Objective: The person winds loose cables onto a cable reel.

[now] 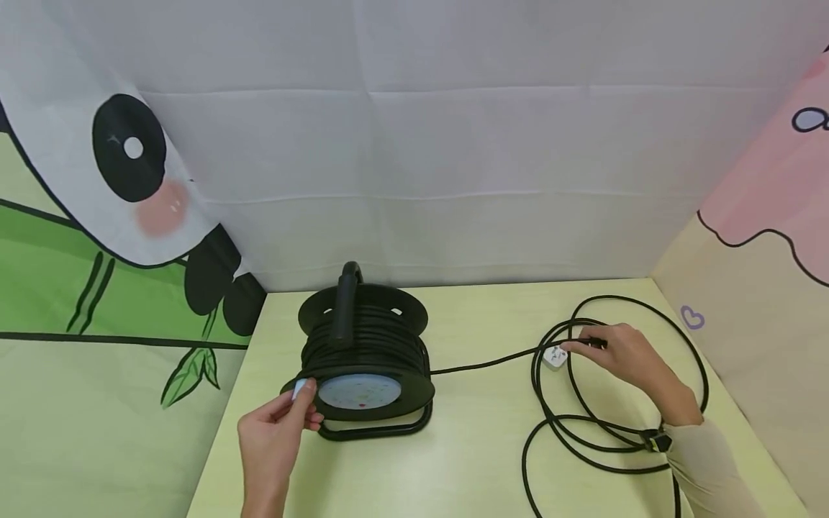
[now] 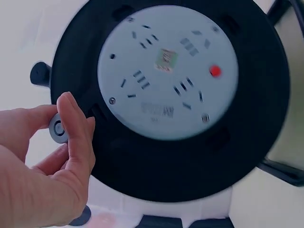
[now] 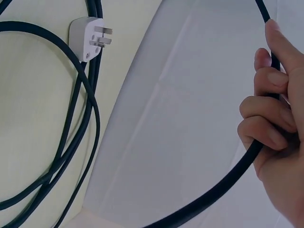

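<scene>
A black cable reel (image 1: 365, 338) stands on its frame left of the table's middle, wound with black cable. My left hand (image 1: 275, 432) pinches a small grey knob (image 2: 57, 128) on the left edge of its front disc. The pale socket panel (image 2: 164, 95) shows several slots and a red button in the left wrist view. To the right, my right hand (image 1: 628, 352) curls its fingers round the black cable (image 3: 209, 194), which runs fairly straight from the reel. Beneath that hand lies a white three-pin plug (image 3: 85, 40), beside loose cable loops.
Loose cable loops (image 1: 702, 374) spread over the right side of the pale table (image 1: 479, 446), some reaching its front edge. A white cloth (image 1: 466, 144) rises behind. Printed cloths stand at the left (image 1: 97, 417) and right (image 1: 764, 324).
</scene>
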Action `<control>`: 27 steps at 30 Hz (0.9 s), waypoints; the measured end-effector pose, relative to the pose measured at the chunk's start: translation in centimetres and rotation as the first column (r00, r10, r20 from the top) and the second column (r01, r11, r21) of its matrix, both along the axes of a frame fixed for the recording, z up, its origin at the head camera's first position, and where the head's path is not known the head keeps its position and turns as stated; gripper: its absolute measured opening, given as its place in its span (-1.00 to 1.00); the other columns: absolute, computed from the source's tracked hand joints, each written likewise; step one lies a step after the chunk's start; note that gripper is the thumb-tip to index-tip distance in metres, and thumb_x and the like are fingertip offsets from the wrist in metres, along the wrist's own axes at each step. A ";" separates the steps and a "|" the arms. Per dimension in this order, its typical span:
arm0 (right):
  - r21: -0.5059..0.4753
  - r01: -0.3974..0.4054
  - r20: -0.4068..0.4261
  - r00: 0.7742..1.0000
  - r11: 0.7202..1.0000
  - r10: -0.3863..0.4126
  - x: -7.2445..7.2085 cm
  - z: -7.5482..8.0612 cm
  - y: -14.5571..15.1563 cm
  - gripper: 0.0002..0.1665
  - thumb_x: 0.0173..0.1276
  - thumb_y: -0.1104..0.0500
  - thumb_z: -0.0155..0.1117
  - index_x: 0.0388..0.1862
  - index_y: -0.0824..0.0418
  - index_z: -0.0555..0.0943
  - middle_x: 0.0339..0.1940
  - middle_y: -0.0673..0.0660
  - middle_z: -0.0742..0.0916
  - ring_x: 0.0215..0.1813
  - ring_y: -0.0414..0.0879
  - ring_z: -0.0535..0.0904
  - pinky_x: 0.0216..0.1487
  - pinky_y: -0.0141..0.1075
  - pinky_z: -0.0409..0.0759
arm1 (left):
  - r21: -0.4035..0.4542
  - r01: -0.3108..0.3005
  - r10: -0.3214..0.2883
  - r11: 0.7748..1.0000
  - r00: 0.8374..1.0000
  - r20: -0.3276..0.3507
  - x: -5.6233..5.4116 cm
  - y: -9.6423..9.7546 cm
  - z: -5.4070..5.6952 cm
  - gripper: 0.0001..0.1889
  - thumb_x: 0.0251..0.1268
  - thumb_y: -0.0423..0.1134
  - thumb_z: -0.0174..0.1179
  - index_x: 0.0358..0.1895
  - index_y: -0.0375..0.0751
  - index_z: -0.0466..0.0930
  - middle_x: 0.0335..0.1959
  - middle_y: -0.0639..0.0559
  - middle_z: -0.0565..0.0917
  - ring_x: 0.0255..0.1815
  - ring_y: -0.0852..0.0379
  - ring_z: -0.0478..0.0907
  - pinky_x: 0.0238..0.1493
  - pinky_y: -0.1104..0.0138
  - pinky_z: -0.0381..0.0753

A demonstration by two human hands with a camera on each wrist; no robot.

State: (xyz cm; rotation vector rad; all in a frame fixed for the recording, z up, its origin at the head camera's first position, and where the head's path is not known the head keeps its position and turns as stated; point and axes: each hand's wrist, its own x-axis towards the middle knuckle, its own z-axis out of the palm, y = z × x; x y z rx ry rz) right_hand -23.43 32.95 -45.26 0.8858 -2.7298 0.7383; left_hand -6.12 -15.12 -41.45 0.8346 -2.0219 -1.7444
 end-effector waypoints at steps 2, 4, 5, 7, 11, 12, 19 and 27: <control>-0.014 0.010 0.007 1.000 1.000 -0.010 0.1 -0.2 -0.1 -0.63 0.32 0.08 0.52 -0.56 -0.09 0.50 -0.67 -0.26 0.26 -0.61 -0.40 0.07 -0.56 -0.46 0.13 | -0.017 0.017 -0.017 1.000 1.000 -0.015 -0.1 0.6 0.4 -0.61 0.34 -0.14 0.43 -0.14 -0.52 0.75 -0.62 0.00 0.72 -0.67 0.11 0.67 -0.50 0.34 0.76; -0.019 0.008 0.033 0.999 1.000 -0.008 0.2 -0.4 -0.3 -0.58 0.35 0.09 0.50 -0.58 -0.08 0.45 -0.66 -0.25 0.23 -0.59 -0.40 0.06 -0.55 -0.45 0.11 | -0.033 0.033 -0.034 0.999 0.999 -0.029 -0.2 1.1 0.7 -0.64 0.33 -0.15 0.44 -0.15 -0.49 0.76 -0.62 -0.03 0.71 -0.67 0.10 0.67 -0.50 0.35 0.76; -0.016 0.007 0.045 0.999 1.000 -0.006 0.2 -0.5 -0.4 -0.59 0.37 0.07 0.48 -0.58 -0.08 0.45 -0.65 -0.26 0.25 -0.59 -0.39 0.08 -0.54 -0.45 0.13 | -0.039 0.041 -0.043 0.998 0.998 -0.036 -0.2 1.3 0.9 -0.65 0.33 -0.16 0.44 -0.16 -0.48 0.77 -0.62 -0.07 0.71 -0.67 0.10 0.67 -0.50 0.35 0.76; -0.009 0.001 0.063 0.998 1.000 0.000 0.2 -0.8 -0.7 -0.62 0.39 0.04 0.47 -0.56 -0.09 0.49 -0.63 -0.26 0.33 -0.57 -0.38 0.13 -0.51 -0.45 0.18 | -0.068 0.069 -0.072 0.995 0.997 -0.042 -0.2 1.8 1.2 -0.65 0.33 -0.14 0.44 -0.17 -0.47 0.77 -0.61 -0.10 0.71 -0.66 0.10 0.67 -0.49 0.36 0.75; -0.015 -0.001 0.079 0.997 1.000 0.002 0.3 -1.1 -1.3 -0.67 0.38 0.02 0.47 -0.54 -0.13 0.55 -0.61 -0.26 0.44 -0.56 -0.37 0.20 -0.49 -0.43 0.24 | -0.093 0.127 -0.132 0.988 0.990 -0.049 -0.2 2.5 1.7 -0.66 0.32 -0.12 0.45 -0.20 -0.42 0.78 -0.60 -0.12 0.71 -0.64 0.12 0.67 -0.46 0.36 0.76; -0.022 -0.005 0.084 0.996 1.000 0.007 0.3 -1.2 -1.4 -0.67 0.38 0.02 0.47 -0.55 -0.14 0.55 -0.61 -0.26 0.44 -0.56 -0.37 0.20 -0.50 -0.43 0.24 | -0.097 0.140 -0.145 0.985 0.988 -0.049 -0.3 2.6 1.8 -0.67 0.32 -0.12 0.45 -0.20 -0.42 0.78 -0.60 -0.11 0.71 -0.64 0.12 0.68 -0.46 0.36 0.76; -0.061 -0.061 0.143 0.987 0.996 0.070 0.5 -1.9 -2.4 -0.67 0.39 0.05 0.47 -0.54 -0.13 0.54 -0.63 -0.26 0.40 -0.56 -0.38 0.19 -0.51 -0.44 0.25 | -0.117 0.215 -0.222 0.969 0.974 -0.049 -0.6 3.6 1.6 -0.68 0.33 -0.11 0.44 -0.17 -0.38 0.79 -0.59 -0.09 0.70 -0.62 0.11 0.68 -0.44 0.39 0.75; -0.089 -0.107 0.230 0.965 0.990 0.125 0.7 -2.3 -4.1 -0.77 0.44 0.03 0.41 -0.45 -0.10 0.64 -0.67 -0.28 0.36 -0.61 -0.41 0.13 -0.55 -0.45 0.23 | -0.065 0.308 -0.313 0.949 0.945 -0.097 -1.1 5.2 1.2 -0.72 0.33 -0.18 0.44 -0.25 -0.42 0.78 -0.62 -0.11 0.69 -0.62 0.09 0.68 -0.44 0.33 0.78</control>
